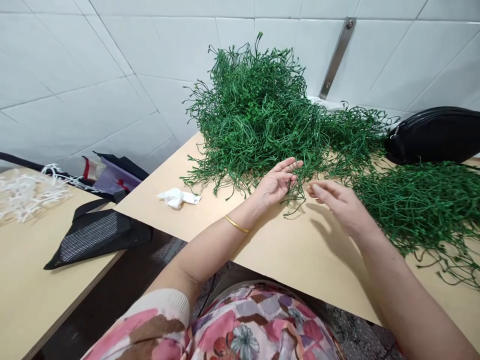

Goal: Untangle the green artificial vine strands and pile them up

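Observation:
A tall tangled heap of artificial green stems [258, 110] with small budded tips stands on the table in front of me. My left hand [276, 184] is palm up at its near edge, fingers partly curled around a few thin green stems [296, 204] that hang below the fingers. Just right of it, apart from it, my right hand [337, 202] has thumb and fingertips pinched together; whether anything is between them is too small to make out. Beyond my right hand lies a flatter pile of similar green stems [423, 205].
A crumpled white tissue [176, 198] lies on the wooden table [277, 250], left of the heap. A black pouch [437, 135] sits at the back right. On a second table at left are white plastic pieces [28, 195] and a black mesh bag [93, 235]. A tiled wall rises behind.

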### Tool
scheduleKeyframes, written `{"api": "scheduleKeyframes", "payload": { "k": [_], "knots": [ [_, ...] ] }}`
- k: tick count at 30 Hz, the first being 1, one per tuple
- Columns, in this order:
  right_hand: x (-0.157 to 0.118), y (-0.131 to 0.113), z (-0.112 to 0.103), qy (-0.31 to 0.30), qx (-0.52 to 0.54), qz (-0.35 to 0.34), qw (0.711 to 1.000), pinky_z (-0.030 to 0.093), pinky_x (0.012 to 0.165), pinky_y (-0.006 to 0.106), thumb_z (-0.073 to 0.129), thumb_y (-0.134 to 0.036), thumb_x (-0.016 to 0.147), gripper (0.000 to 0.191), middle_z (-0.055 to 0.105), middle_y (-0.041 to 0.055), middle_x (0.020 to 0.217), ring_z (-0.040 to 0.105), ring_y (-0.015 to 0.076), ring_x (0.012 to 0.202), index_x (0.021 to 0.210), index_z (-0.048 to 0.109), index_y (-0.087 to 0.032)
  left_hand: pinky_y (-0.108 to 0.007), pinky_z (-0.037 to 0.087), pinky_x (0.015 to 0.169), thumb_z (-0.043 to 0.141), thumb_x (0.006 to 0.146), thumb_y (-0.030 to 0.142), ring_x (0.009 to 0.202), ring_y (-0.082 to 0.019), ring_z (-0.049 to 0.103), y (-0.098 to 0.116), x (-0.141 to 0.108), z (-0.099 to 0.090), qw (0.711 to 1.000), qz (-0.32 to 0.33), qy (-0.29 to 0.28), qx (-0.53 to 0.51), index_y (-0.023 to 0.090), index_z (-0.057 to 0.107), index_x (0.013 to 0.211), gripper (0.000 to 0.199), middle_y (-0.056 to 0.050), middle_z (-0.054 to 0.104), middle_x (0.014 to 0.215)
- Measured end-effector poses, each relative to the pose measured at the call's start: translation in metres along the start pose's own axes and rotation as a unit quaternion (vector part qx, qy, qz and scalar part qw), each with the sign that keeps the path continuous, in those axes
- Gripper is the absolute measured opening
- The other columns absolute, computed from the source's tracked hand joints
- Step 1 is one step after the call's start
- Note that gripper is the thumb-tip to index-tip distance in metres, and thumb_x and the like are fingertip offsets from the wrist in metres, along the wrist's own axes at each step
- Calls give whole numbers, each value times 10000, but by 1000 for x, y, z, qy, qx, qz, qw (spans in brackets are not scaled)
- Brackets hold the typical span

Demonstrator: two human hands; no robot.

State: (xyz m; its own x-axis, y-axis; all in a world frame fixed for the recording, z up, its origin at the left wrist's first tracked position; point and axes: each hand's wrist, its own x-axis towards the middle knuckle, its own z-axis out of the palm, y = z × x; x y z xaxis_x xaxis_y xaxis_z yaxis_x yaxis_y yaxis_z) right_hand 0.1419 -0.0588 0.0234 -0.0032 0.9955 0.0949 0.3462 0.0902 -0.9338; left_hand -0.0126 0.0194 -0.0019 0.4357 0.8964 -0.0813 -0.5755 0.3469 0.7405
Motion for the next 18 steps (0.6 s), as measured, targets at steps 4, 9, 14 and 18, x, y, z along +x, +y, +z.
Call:
{"api": "scheduleKeyframes", "payload": {
  "k": [4,9,14,18],
  "knots": [
    [11,18,20,-45,142,79,986,480,599,300,720,-433,617,375,597,-7,673,565,138,612,878,585,-201,-194,484,718,516,653,-16,690,-35,582,3,0,2,999,31,-1,28,178,583,1080,474,-42,626,1177],
    [22,33,-12,72,127,63,987,474,630,289,726,-302,553,249,587,-17,669,554,122,624,757,625,-199,-210,439,604,559,674,56,573,-51,515,-2,3,-1,982,54,71,169,147,591,1014,354,-4,617,778],
    [23,41,-35,125,18,-1,992,409,582,286,663,-300,618,146,562,-12,627,493,126,592,709,630,-191,-288,462,731,516,781,172,761,-128,540,-12,-2,-4,837,254,113,471,165,632,1000,247,-47,597,847],
    [18,36,-29,103,-108,-73,986,412,646,305,595,-263,695,112,602,13,697,522,148,658,756,638,-179,-393,368,990,452,843,198,1118,-209,479,-15,-9,0,680,402,-18,613,195,648,1044,280,-96,612,1130]
  ]
}}
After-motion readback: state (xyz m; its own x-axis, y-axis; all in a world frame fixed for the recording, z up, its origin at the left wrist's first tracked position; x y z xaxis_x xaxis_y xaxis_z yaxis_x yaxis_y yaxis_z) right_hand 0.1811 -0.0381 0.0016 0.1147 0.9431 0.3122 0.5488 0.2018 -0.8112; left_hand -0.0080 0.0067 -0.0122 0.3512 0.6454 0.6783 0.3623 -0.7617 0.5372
